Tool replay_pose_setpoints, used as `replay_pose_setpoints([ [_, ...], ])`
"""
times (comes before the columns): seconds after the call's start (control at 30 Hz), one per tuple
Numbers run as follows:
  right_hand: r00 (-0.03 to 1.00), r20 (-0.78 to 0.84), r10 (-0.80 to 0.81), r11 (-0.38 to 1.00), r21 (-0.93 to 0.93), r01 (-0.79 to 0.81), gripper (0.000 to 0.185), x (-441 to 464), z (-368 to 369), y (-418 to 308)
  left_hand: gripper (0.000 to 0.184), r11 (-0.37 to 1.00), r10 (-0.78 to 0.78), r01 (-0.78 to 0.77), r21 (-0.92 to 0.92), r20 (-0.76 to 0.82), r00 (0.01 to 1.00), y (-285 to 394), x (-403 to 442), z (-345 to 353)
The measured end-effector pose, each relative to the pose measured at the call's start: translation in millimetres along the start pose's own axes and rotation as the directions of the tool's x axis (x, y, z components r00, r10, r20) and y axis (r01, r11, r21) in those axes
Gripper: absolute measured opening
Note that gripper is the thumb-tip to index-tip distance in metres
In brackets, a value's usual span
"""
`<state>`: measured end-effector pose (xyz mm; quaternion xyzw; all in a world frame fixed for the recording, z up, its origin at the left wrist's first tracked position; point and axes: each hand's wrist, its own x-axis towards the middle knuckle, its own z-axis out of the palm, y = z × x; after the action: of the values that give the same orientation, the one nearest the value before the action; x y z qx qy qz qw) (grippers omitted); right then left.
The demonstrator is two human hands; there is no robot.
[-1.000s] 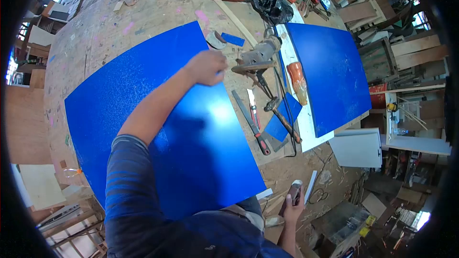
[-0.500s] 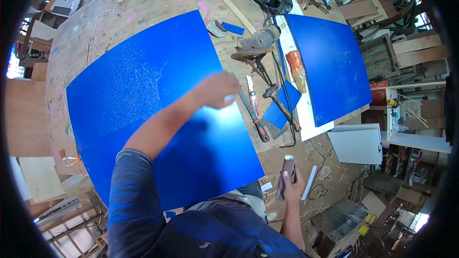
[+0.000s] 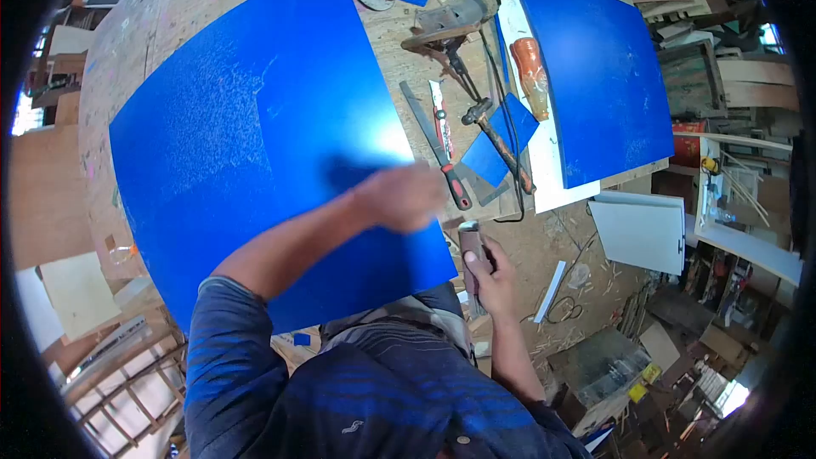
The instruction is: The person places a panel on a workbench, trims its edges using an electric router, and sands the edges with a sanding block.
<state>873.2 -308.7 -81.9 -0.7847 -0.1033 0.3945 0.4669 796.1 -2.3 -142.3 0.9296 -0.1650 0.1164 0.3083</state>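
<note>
A large blue panel (image 3: 212,119) lies on the wooden workbench. My left hand (image 3: 408,197) is over its right edge, fingers curled and blurred by motion; what they hold, if anything, cannot be made out. Just right of the panel's lower corner, my right hand (image 3: 493,276) grips a brownish block (image 3: 471,259) with a pale top end, thumb along its side. Beside the panel's right edge lie a file with a red and black handle (image 3: 456,185) and a red and white cutter (image 3: 441,123). A hammer (image 3: 501,144) rests across a small blue piece (image 3: 483,159).
An angle grinder (image 3: 455,19) with a cable lies behind the hammer. Further right are an orange-brown bottle (image 3: 530,76) and a second blue panel (image 3: 595,85) over a white board (image 3: 557,191). Wood shavings and a white panel (image 3: 639,231) are on the floor.
My left hand has moved down along the panel's right edge towards me. My right hand has risen and come left with the block, nearer the panel's corner. The view has shifted downward.
</note>
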Motion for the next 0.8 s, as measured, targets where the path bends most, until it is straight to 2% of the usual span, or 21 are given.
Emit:
replay_pose_setpoints([
  [0.03, 1.000, 0.023, -0.001, 1.000, -0.012, 0.002, 0.061, -3, 2, -1, 0.015, 0.999, -0.022, 0.022, 0.048, 0.001, 1.000, -28, -2, -16],
  [0.07, 0.999, 0.042, -0.006, 1.000, -0.026, 0.007, 0.061, -6, 3, -1, 0.016, 0.992, -0.118, 0.122, 0.038, -0.097, 0.988, -56, -3, -37],
  [0.1, 0.998, 0.061, -0.015, 0.999, -0.042, 0.018, 0.061, -7, 3, 0, 0.019, 0.989, -0.062, 0.101, 0.108, -0.317, 0.947, -80, -4, -59],
  [0.13, 0.996, 0.073, -0.052, 0.998, -0.016, 0.053, 0.060, -11, 3, 7, 0.031, 0.932, -0.257, 0.284, 0.226, -0.140, 0.956, -104, -11, -93],
  [0.2, 0.994, 0.091, -0.064, 0.998, -0.006, 0.064, 0.060, -19, 2, 11, 0.048, 0.806, -0.242, 0.380, 0.453, -0.335, 0.911, -143, -28, -138],
  [0.23, 0.993, 0.100, -0.065, 0.998, 0.000, 0.065, 0.061, -21, 2, 12, 0.054, 0.715, -0.321, 0.510, 0.479, -0.423, 0.847, -160, -42, -154],
  [0.27, 0.983, 0.125, -0.137, 0.987, -0.066, 0.146, 0.059, -18, 2, 17, 0.060, 0.609, -0.384, 0.626, 0.487, -0.510, 0.770, -173, -54, -161],
  [0.37, 0.984, 0.137, -0.118, 0.985, -0.112, 0.134, 0.059, -3, 14, -15, 0.062, 0.445, -0.458, 0.791, 0.420, -0.652, 0.604, -183, -52, -147],
  [0.4, 0.982, 0.143, -0.122, 0.984, -0.114, 0.139, 0.059, 6, 19, -22, 0.062, 0.492, -0.495, 0.793, 0.360, -0.633, 0.595, -184, -52, -145],
  [0.57, 0.969, 0.129, -0.209, 0.972, -0.077, 0.220, 0.057, 65, 58, -54, 0.060, 0.450, -0.509, 0.825, 0.341, -0.661, 0.551, -180, -50, -148],
  [0.7, 0.951, 0.138, -0.278, 0.938, -0.172, 0.300, 0.055, 114, 91, -102, 0.057, 0.482, -0.501, 0.815, 0.321, -0.663, 0.557, -174, -49, -151],
  [0.73, 0.944, 0.151, -0.292, 0.919, -0.230, 0.321, 0.061, 130, 99, -111, 0.057, 0.477, -0.509, 0.821, 0.313, -0.663, 0.548, -172, -49, -151],
  [0.8, 0.943, 0.155, -0.294, 0.916, -0.237, 0.325, 0.061, 163, 121, -139, 0.057, 0.469, -0.514, 0.828, 0.307, -0.668, 0.539, -172, -48, -152],
])
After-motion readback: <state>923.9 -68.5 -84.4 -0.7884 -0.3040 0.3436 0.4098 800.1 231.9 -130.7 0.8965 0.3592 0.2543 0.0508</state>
